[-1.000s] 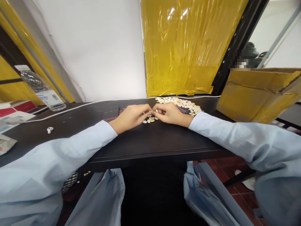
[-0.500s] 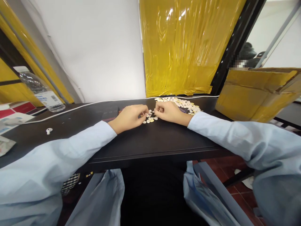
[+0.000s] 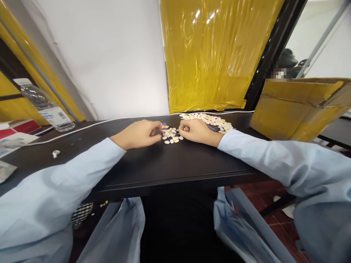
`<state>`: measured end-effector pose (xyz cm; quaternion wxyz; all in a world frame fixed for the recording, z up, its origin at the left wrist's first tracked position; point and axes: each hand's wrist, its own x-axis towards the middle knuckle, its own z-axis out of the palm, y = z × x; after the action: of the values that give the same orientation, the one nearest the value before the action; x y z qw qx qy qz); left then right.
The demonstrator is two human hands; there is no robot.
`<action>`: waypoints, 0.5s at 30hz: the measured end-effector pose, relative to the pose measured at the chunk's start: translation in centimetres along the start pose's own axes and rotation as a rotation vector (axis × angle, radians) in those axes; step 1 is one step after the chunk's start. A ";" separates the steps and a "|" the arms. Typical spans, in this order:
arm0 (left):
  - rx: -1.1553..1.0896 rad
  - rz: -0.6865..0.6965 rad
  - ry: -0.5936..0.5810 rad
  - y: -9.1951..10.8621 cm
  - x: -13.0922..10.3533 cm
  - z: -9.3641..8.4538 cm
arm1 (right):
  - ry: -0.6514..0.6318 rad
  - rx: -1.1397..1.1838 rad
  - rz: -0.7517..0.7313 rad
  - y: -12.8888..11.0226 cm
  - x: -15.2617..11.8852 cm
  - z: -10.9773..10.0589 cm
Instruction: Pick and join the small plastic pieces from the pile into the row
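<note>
The left hand (image 3: 139, 134), thumb and fingers parted, and the right hand (image 3: 199, 130), curled with any grip indiscernible, flank one small cluster of pale pieces (image 3: 172, 141) on the counter (image 3: 170, 164) near one larger pile (image 3: 227, 126), between one capped clear bottle (image 3: 53, 115) and one cardboard box (image 3: 290, 113), its inside unseen.

We count one big heap of button-like pieces (image 3: 223, 125), overlapping, too many to number. Left of that heap and nearer the camera, we get one smaller cluster (image 3: 172, 140), more than ten pieces, exact total unclear. Two hands: left hand (image 3: 138, 134) left of the heap, right hand (image 3: 199, 131) at its near edge. Right of it, one cardboard box (image 3: 290, 109). Far left of it, one plastic bottle (image 3: 55, 115), one wireless earbud (image 3: 56, 153).
</note>
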<state>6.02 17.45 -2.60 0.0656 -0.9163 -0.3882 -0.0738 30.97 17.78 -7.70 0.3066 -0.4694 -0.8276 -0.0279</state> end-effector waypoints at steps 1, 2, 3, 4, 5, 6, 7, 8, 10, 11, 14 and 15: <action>0.017 -0.013 -0.042 -0.2 -0.2 -0.1 | -0.004 -0.002 0.004 0.0 0.0 0.0; 0.037 -0.020 -0.075 -0.3 -0.4 0.0 | -0.008 -0.004 0.008 -0.1 0.0 -0.1; 0.056 -0.024 -0.092 -0.4 -0.6 0.1 | -0.014 -0.005 0.010 -0.1 0.0 -0.1; 0.071 -0.027 -0.096 -0.5 -0.7 0.4 | -0.019 -0.008 0.011 -0.2 0.0 -0.1; 0.083 -0.030 -0.092 -0.6 -0.8 0.7 | -0.024 -0.008 0.010 -0.2 0.0 -0.2; 0.092 -0.035 -0.086 -0.7 -0.8 1.0 | -0.028 -0.008 0.009 -0.2 0.0 -0.2; 0.099 -0.038 -0.081 -0.8 -0.9 1.4 | -0.032 -0.007 0.008 -0.2 0.0 -0.2; 0.107 -0.037 -0.078 -0.9 -0.9 1.6 | -0.035 -0.006 0.007 -0.3 0.0 -0.2; 0.125 -0.023 -0.080 -1.1 -0.9 2.0 | -0.039 -0.007 0.008 -0.2 0.0 -0.2; 0.134 -0.015 -0.083 -1.1 -0.9 2.0 | -0.040 -0.007 0.008 -0.2 0.0 -0.2; 0.158 -0.006 -0.107 -1.1 -0.8 1.9 | -0.043 -0.007 0.009 -0.2 0.0 -0.2; 0.171 -0.012 -0.116 -1.0 -0.8 1.8 | -0.044 -0.007 0.009 -0.2 0.0 -0.2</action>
<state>4.93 17.87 -4.45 0.1205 -0.9077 -0.4017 0.0125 30.91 17.56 -7.45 0.2871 -0.4747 -0.8318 -0.0191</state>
